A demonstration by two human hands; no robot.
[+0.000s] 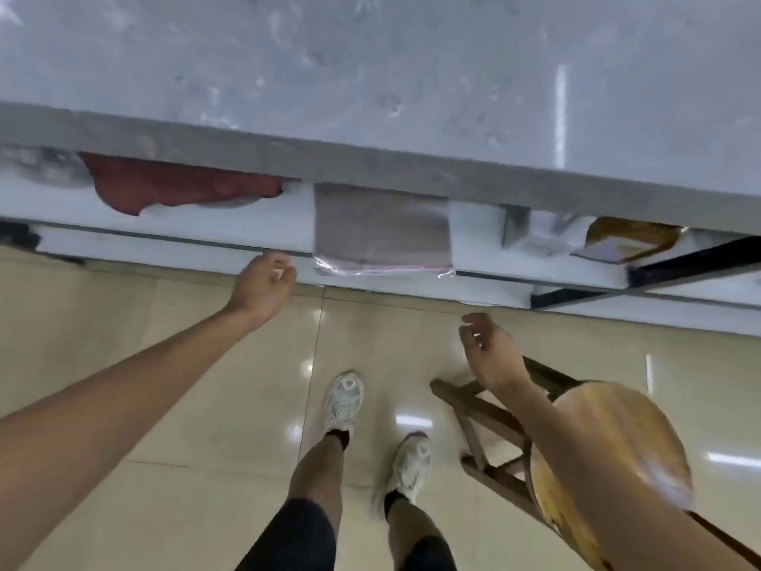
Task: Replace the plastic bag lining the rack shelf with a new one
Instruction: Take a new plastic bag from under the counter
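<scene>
I look straight down at a rack. Its top shelf [370,68] is covered by a cloudy, wrinkled plastic sheet. On the white lower shelf [173,236] lies a grey folded item in a clear plastic bag [381,230], overhanging the front edge. My left hand [263,288] hovers at that lower shelf's edge, just left of the bagged item, fingers loosely curled and holding nothing. My right hand [488,350] hangs lower and to the right, over the floor, fingers apart and empty. The picture is motion-blurred.
A dark red cloth [173,185] and a brown-orange packet [630,236] lie on the lower shelf. A wooden stool [609,438] stands right of my feet [344,399], under my right forearm. Glossy beige floor tiles [164,405] lie in front of the rack.
</scene>
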